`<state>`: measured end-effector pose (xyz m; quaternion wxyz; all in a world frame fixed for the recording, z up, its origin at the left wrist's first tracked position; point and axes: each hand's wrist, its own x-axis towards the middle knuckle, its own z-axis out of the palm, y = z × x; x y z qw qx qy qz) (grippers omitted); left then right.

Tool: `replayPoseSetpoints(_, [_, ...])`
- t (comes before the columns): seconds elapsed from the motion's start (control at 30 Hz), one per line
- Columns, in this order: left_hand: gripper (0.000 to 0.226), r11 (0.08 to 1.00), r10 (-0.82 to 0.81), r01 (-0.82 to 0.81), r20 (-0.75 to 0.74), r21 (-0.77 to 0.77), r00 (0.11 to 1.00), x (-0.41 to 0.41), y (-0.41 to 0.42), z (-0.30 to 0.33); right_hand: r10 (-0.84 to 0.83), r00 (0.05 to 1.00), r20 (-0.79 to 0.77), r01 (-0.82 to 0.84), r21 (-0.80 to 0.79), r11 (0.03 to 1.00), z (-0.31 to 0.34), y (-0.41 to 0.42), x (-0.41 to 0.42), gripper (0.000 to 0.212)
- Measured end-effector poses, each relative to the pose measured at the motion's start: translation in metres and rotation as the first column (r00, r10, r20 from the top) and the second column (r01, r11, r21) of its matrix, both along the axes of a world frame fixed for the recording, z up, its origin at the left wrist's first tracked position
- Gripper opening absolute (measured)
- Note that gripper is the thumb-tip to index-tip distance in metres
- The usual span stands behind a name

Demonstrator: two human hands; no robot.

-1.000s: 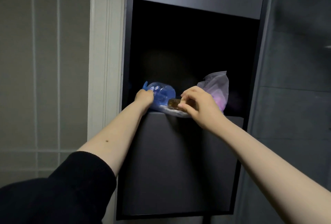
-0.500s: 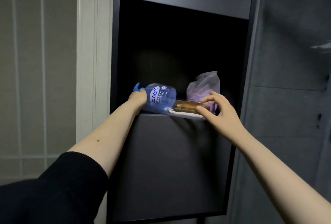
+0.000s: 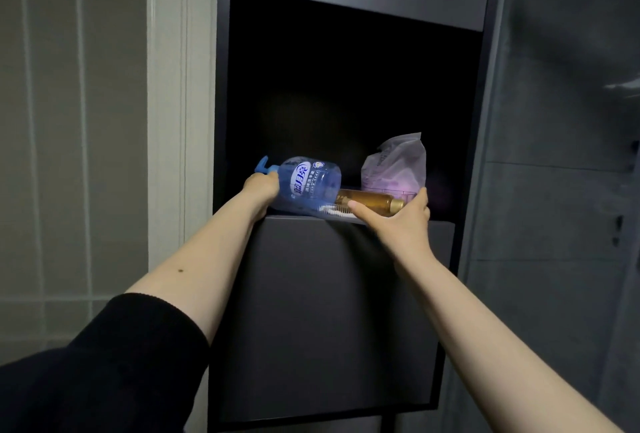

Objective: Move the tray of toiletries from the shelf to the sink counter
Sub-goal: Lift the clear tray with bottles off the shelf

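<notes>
- Head view: both hands are raised to a dark shelf (image 3: 349, 221) opening at frame centre.
- Tray (image 3: 337, 213): a pale, shallow tray sits at the front edge of the shelf. Only its ribbed front rim is visible between the hands.
- Blue bottle (image 3: 304, 184): lies on its side at the left end of the tray, pump pointing to the left of the frame, label facing the camera.
- Amber bottle (image 3: 370, 201): lies on its side along the front of the tray, cap pointing right.
- Pouch (image 3: 394, 165): a translucent bag with pink contents stands upright behind the amber bottle, at the right end of the tray.
- Left hand (image 3: 261, 188): closed at the left end of the tray, beside the blue bottle's neck. Whether the fingers grip the tray or the bottle cannot be determined.
- Right hand (image 3: 398, 216): grips the right end of the tray, thumb lying along the front rim, fingers curled up around the right edge.
- Cabinet (image 3: 332, 311): a dark panel below the shelf.
</notes>
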<state>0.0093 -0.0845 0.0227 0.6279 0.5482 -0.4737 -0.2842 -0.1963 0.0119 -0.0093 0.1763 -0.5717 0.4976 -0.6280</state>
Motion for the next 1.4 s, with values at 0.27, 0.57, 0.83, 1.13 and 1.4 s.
replayPoseSetpoints(0.27, [0.049,0.997,-0.016,0.021,0.067,-0.068,0.998,-0.002,0.029,0.004,-0.011,0.998,0.065,0.015,-0.058,0.998,0.005,0.013,0.003,0.116])
replayPoseSetpoints(0.57, [0.047,0.997,0.017,-0.018,-0.019,-0.071,1.000,-0.008,0.061,0.021,-0.001,0.996,0.086,0.013,-0.137,0.990,0.021,0.045,0.000,0.119])
replayPoseSetpoints(0.83, [0.050,0.993,-0.048,0.047,-0.008,-0.108,0.999,-0.004,0.109,0.042,0.071,0.988,0.139,-0.047,-0.166,0.985,0.033,0.079,-0.011,0.124])
replayPoseSetpoints(1.13, [0.028,0.989,0.003,0.003,0.040,-0.146,0.999,0.017,0.170,0.048,0.206,0.968,0.143,-0.183,-0.158,0.970,0.039,0.113,-0.012,0.124])
replayPoseSetpoints(1.4, [0.023,0.978,0.067,-0.043,0.111,-0.206,0.992,0.029,0.231,0.046,0.295,0.945,0.141,-0.264,-0.203,0.943,0.034,0.153,-0.002,0.118])
